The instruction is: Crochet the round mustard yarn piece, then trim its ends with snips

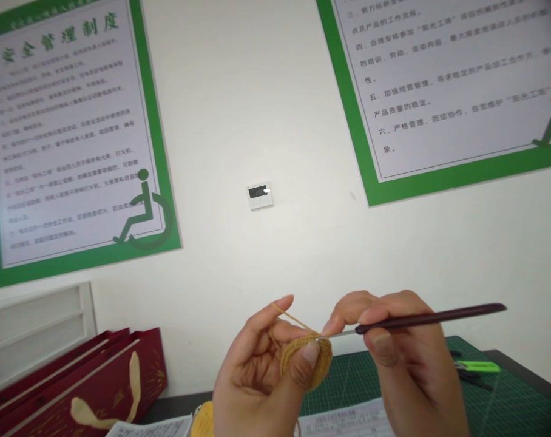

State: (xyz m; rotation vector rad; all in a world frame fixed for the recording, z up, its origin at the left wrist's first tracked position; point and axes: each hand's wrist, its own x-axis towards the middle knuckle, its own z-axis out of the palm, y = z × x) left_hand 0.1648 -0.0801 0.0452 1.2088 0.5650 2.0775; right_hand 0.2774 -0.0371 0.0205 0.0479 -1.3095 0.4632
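Pinched between the thumb and fingers of my left hand (266,358) is a small round piece of mustard crochet (321,364). A strand of the same yarn (291,317) runs over my raised left index finger down to the top edge of the piece. My right hand (407,352) grips the dark handle of a crochet hook (432,319), which points left. The hook's thin metal shaft meets the top edge of the crochet, beside my left thumb; its very tip is hard to make out. A yellow yarn ball (203,420) lies below my left wrist, partly hidden.
A green cutting mat (507,397) covers part of the dark table, with a bright green-handled tool (479,366) at right. Printed papers (348,419) lie below my hands. Dark red gift bags (116,388) stand at left. Two green-framed posters and a thermostat (260,196) are on the wall.
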